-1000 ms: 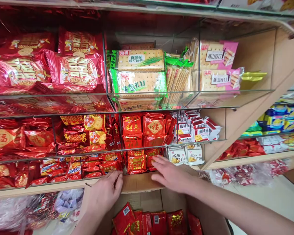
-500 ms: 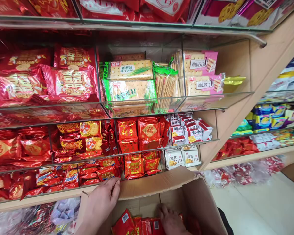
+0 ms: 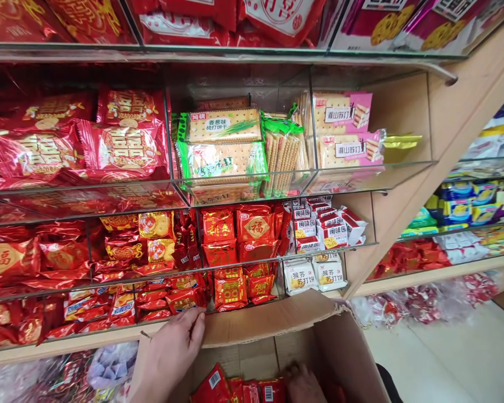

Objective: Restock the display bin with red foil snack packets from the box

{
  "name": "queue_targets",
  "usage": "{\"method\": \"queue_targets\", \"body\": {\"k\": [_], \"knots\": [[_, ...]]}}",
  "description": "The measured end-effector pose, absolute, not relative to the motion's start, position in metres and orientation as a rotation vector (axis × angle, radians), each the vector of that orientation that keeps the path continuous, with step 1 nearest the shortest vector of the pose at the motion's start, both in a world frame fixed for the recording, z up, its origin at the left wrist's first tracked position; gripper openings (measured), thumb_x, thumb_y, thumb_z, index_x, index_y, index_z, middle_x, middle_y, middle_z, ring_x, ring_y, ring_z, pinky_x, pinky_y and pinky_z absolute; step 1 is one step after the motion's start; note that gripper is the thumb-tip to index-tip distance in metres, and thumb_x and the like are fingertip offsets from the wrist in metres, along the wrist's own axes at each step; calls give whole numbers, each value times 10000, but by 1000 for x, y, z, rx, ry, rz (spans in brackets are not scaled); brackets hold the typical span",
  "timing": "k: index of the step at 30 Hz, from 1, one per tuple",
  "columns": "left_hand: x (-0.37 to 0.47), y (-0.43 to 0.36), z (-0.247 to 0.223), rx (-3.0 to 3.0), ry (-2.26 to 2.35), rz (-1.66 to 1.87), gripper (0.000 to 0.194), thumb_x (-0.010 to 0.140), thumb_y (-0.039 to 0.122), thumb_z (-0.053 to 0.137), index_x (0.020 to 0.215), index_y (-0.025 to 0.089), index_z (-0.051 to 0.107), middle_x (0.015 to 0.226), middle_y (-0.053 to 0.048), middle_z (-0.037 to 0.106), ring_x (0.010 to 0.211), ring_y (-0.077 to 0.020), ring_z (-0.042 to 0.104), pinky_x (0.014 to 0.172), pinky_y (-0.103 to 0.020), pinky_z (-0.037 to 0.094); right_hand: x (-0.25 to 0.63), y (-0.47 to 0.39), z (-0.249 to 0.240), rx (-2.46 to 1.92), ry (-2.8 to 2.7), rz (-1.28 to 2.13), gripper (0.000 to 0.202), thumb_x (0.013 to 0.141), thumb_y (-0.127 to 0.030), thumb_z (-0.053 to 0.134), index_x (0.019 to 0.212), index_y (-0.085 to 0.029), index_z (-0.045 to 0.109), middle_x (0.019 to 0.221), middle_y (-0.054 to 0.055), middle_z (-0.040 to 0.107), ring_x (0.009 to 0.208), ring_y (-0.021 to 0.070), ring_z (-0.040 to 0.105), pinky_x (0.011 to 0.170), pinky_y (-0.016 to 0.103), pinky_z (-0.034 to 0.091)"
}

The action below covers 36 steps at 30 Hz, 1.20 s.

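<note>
My left hand [image 3: 174, 347] is closed over the left part of the near shelf-side rim of an open cardboard box [image 3: 273, 316]. Deep inside that box, my right hand [image 3: 304, 383] reaches down by the inner wall. Its fingers are blurred and in shadow, so whether they grip anything cannot be made out. Red snack packets [image 3: 213, 386] with white barcode labels lie in the box to the left of my right hand. More red wrapping shows to its right, partly cut off by the frame.
Slanted shelves with clear dividers hold red snack packets [image 3: 231, 288], green-edged crackers [image 3: 222, 159], pink-edged crackers [image 3: 344, 148] and white packets [image 3: 315, 274]. Plastic-wrapped goods [image 3: 428, 302] lie on the floor under the shelves. A wooden side panel [image 3: 437, 151] slopes at the right.
My right hand has shifted slightly right and lower inside the box, with its fingers drawn in. My left hand stays on the rim. The view has tilted up a little.
</note>
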<state>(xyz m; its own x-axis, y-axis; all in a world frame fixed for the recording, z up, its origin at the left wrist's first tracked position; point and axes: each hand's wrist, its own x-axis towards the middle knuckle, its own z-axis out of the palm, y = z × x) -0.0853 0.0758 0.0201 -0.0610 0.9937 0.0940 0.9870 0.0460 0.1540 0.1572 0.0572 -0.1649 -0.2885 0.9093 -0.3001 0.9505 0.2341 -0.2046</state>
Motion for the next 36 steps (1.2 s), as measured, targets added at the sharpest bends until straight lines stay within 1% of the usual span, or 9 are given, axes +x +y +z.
{"method": "queue_targets", "body": {"k": [5,8,11,15,19,24,29,33,36], "knots": [[-85,78,21,2109,2233,290,334,821,384,246,924,261,539,985,-4,633,881,-212,579,675,-289,415,166,58,-157,1716,2430,-575,360,644,-26,349,776,-157,657,820,135,648,844,279,564,713,393,419],[-90,82,18,2063,2192,341,324,816,388,260,947,274,533,987,-2,628,885,-213,576,690,-309,425,173,53,-125,1782,2467,-823,247,602,-83,458,753,-196,618,755,74,655,716,234,587,642,319,419],[-92,78,14,2065,2030,656,279,795,359,337,973,254,524,983,-17,617,897,-194,565,760,-309,424,179,43,-71,1954,2437,-1620,103,597,-179,558,688,-205,517,646,-20,593,622,145,539,555,220,379],[-63,51,14,1847,1659,1228,231,763,299,446,976,234,507,979,-27,593,933,-174,537,854,-292,401,176,36,-7,1880,1947,-2935,247,635,-287,616,680,-188,394,571,-66,467,527,72,431,503,175,324],[-14,23,21,1394,1117,1043,453,725,326,523,1151,264,381,1106,-44,548,980,-196,520,831,-304,441,163,36,10,1868,1522,-3508,307,625,-324,648,658,-184,377,587,-54,484,526,71,426,523,190,346],[7,27,19,1042,1021,960,355,668,272,610,1007,214,522,1012,-46,616,892,-198,573,808,-319,453,156,36,5,1875,1295,-3658,342,627,-343,646,569,-182,350,517,-59,472,473,69,417,466,183,350],[0,30,11,944,1035,1000,350,671,252,609,1000,185,511,941,-43,638,772,-179,602,669,-296,497,160,29,2,1760,1334,-3639,237,638,-287,648,649,-183,435,637,-44,542,581,86,499,524,196,399],[3,25,9,894,1012,1019,343,704,258,578,1022,211,458,932,-37,635,774,-171,600,622,-267,490,160,17,-2,1669,1561,-3429,276,663,-270,622,898,-201,496,839,6,565,732,130,531,601,248,434],[5,22,13,950,902,949,292,722,237,559,1000,206,475,943,-43,630,844,-174,581,722,-287,463,162,12,-2,1764,1965,-3103,209,714,-247,562,908,-193,507,842,14,560,765,135,518,671,262,427]]}}
